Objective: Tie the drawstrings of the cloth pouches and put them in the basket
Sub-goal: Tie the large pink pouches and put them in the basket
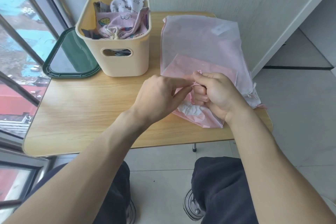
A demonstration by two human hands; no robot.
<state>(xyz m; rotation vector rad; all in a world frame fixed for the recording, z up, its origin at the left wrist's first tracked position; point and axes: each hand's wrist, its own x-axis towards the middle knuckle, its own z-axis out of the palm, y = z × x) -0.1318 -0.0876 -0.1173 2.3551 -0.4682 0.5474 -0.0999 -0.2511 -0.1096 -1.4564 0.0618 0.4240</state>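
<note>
A person sits at a small wooden bench (87, 107) beside a window, seen from above through a head-worn camera. Both bare forearms reach forward over the near right part of the bench, and dark trousers and shoes show below on the tiled floor.

The hands meet over a pink cloth pouch (198, 114) that lies at the near right edge of the bench, its gathered mouth bunched white beneath the fingers. The right hand (216, 94) has a clenched grip, fingers curled into the palm around a thin pink drawstring (195, 84). The left hand (160, 94) pinches the same drawstring just beside it, fingertips touching the right hand's knuckles. Whether a knot has formed is hard to tell, since the fingers cover it.

Behind the pouch, a stack of sheer pale pink pouches (200, 38) lies flat on the far right of the bench, with loose string ends trailing off its right side.

On the far left stands a cream plastic basket (125, 60) with a cut-out handle. It holds several patterned cloth pouches (120, 23), the front 1 tied with a cream cord. A dark green lid (71, 56) lies flat just left of the basket, touching its base.
</note>
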